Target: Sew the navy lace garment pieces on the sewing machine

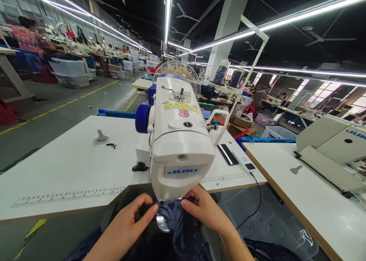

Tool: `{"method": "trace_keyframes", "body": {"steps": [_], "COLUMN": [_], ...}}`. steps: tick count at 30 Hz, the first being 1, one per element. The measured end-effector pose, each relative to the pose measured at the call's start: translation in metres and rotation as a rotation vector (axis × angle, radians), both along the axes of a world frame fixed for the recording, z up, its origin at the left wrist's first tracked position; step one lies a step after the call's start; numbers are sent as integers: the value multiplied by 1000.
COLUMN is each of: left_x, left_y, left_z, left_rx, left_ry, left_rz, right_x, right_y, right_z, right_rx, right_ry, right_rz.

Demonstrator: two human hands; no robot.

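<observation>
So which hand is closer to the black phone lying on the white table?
The right hand. It sits at the dark blue cloth below and left of the phone. The left hand is further left, across the sewing machine.

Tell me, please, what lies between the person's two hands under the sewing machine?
In the head view, bunched dark blue fabric lies between the left hand and right hand, just below the sewing machine.

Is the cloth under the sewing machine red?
No, the cloth both hands pinch under the white sewing machine is dark navy blue.
</observation>
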State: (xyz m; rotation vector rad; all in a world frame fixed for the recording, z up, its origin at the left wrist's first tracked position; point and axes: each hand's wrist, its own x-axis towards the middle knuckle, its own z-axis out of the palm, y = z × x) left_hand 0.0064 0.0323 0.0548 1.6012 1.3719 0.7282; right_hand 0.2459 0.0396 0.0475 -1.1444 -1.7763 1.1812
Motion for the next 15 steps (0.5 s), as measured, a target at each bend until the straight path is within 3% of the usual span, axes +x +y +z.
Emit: {"method": "trace_keyframes", "body": {"steps": [3, 7, 11, 15], "left_x": [9, 19, 21, 24], "left_y": [4, 7, 10, 9], "left_z": [-9, -18, -23, -19], "left_rx": [-7, -37, -55, 3], "left_ry": [-171, -351, -276, -212], "left_rz": [51, 97, 75, 165], "right_x": [9, 30, 42, 36], "right_y": [20, 64, 113, 140], "right_z": [-6, -6, -13, -28], "right_rx": [44, 168, 199, 200], "right_ry": [-94, -381, -588, -793], "right_rz": [49, -93, -196, -209]}}
